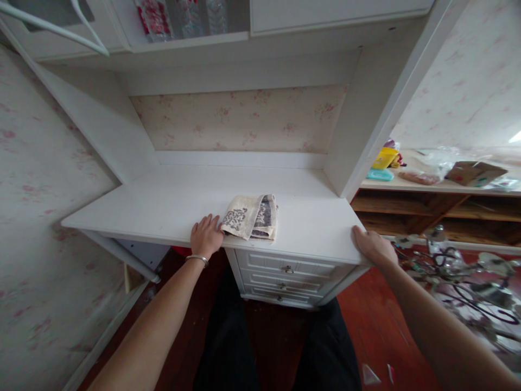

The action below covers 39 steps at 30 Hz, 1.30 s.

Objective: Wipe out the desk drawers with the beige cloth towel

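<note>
- Floral wallpaper backs a white desk (171,201) with drawers (285,277) below.
- Left hand (206,236), bracelet at the wrist, lies flat and open at the desk's front edge, fingertips touching a folded cloth (251,216).
- Cloth lies near the front edge, about mid-desk.
- Right hand (372,245) rests on the right front corner; it seems to curl over the edge, holding nothing else.
- Side shelf (439,187) at right carries clutter.

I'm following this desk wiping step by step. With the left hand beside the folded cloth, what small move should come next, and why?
Probably slide the left hand a little to the right, onto the folded cloth, and press down. Its fingertips only meet the cloth's near left corner, so it has no hold yet. The right hand rests on the corner of the white desk, apart from the cloth.
</note>
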{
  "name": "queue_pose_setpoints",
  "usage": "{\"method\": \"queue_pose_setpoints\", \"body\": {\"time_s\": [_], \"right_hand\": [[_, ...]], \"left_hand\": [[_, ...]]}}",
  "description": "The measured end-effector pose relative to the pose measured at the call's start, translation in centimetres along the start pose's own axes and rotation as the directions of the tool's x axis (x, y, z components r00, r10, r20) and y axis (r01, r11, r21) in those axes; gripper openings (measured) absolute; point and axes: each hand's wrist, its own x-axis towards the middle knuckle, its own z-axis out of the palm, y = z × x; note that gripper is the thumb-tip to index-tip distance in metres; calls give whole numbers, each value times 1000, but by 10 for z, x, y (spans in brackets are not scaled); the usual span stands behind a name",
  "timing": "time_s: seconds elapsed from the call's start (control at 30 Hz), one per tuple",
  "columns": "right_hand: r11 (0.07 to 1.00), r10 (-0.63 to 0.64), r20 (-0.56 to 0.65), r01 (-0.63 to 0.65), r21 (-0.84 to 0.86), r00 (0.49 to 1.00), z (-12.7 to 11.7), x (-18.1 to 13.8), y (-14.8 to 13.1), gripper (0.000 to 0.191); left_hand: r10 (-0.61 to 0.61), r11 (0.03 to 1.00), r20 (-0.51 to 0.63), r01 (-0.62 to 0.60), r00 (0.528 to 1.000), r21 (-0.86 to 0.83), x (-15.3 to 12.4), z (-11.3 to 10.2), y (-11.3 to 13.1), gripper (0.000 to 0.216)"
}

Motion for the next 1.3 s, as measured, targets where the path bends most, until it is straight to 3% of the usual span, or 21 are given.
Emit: {"method": "queue_pose_setpoints", "body": {"time_s": [0.93,1.3], "right_hand": [[1000,-24,-13,24,-9,1000,6,7,6,80],[998,27,-45,-24,63,999,5,5,5,75]], "left_hand": [[12,1000,-13,-12,1000,3,-1,0,0,49],[-1,1000,27,1,1000,-10,1,0,-1,51]]}}
